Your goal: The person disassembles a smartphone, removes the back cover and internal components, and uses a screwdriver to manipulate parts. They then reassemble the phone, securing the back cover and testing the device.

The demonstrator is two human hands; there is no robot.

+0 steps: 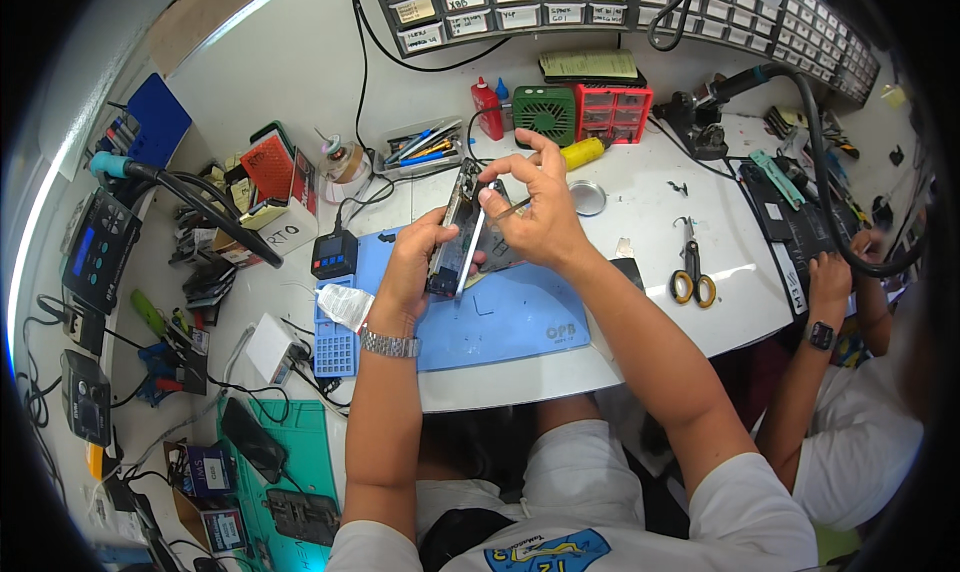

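Observation:
My left hand (412, 262) is closed round an opened phone (457, 234), which it tilts up on its long edge above the blue work mat (480, 334). Bare inner parts of the phone show, along with a bright strip down one side. At the phone's upper end is my right hand (548, 212), thumb and forefinger bent together beside the edge and the other fingers raised. A thin, slender tool (516, 208) sticks out from under its grip; its exact kind is unclear. Behind the phone a dark flat part (505, 244) is partly hidden by my hands.
Black-and-yellow scissors (692, 270) and a round metal tin (588, 198) lie to the right. Further back stand a pen tray (420, 147), a green fan-like box (544, 115) and red drawers (612, 114). A small black device (335, 254) sits left. A co-worker's hand (830, 277) is at far right.

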